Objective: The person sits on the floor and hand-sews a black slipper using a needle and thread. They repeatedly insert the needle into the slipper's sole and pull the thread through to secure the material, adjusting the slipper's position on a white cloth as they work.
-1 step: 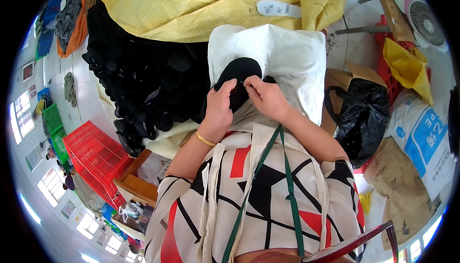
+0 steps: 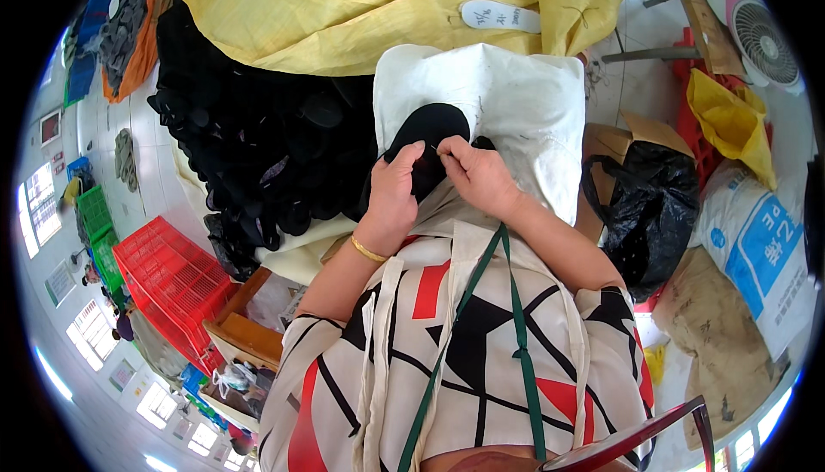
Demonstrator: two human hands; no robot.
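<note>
Nothing moved — black piece (image 2: 436, 122) juts beyond left grip (image 2: 395, 193) and right grip (image 2: 481, 180).

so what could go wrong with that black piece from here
If the left hand loosens, the black piece might slip toward the black pile beside the white cloth and be hard to spot. The right hand is very close to the left thumb, so they could bump.

Matte black piece (image 2: 436, 122), gripped by the left hand (image 2: 395, 190), right hand (image 2: 483, 181) pinching right at it! Broad rounded end points away over the white cloth (image 2: 526, 111), lower part half hidden.
</note>
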